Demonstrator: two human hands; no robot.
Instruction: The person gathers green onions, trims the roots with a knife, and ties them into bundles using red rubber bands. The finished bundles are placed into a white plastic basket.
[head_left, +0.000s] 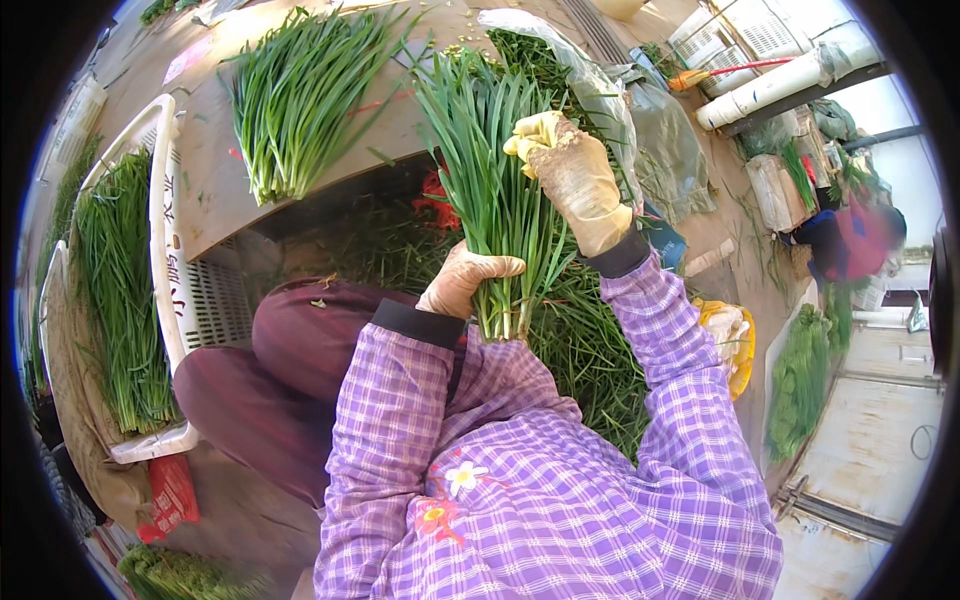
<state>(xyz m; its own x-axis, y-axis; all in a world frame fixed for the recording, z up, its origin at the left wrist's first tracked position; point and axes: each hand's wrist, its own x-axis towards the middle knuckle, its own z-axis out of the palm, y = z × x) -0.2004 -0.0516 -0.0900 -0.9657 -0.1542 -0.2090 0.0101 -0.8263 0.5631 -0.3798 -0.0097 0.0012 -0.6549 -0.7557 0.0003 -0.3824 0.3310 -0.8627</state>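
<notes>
A bunch of long green leaves with pale stems, probably garlic chives (487, 165), stands upright before me. My left hand (472, 277), in a thin glove, is closed around its lower stems, with the thumb across the front. My right hand (574, 176), in a soiled, pale yellow glove, is at the upper right side of the bunch. Its fingers are curled, and whether they pinch a leaf cannot be told. Another leafy bunch (300, 105) lies on the board (217, 172) to the upper left. Loose leaves (592, 360) are heaped below and behind the held bunch.
At the left, a white plastic crate (161, 247) holds more green bunches. Clear plastic sheeting (600, 82) lies beyond my right hand. A white pipe (787, 86) crosses the upper right. A person (855, 232) is at the far right, near green piles (802, 382). A yellow bag (742, 352) sits beside my right sleeve.
</notes>
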